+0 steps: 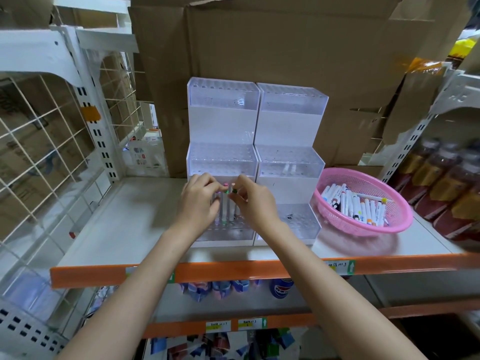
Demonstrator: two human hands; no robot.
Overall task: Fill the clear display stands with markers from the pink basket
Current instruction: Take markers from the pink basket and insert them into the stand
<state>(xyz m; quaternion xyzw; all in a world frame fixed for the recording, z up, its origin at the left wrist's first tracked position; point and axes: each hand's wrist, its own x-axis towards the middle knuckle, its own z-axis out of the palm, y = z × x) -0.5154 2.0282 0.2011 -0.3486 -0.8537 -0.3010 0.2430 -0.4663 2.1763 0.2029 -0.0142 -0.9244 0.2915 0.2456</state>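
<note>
Two clear stepped display stands sit side by side on the shelf, the left stand [222,120] and the right stand [291,128]. Both hands work over the lowest step of the left stand. My left hand [198,201] pinches the top of a marker there, and my right hand [250,201] pinches a dark-green-capped marker [234,191]. Between the hands, upright markers [225,203] with pink and green caps stand in the step's holes. The pink basket [389,224] with several white markers [355,203] lies to the right of the stands.
The white shelf board [124,219] has an orange front rail [233,271]. Cardboard boxes [285,48] rise behind the stands. A wire grid panel [46,141] closes the left side. Bottles [441,183] stand at the right. Packaged goods fill the shelves below.
</note>
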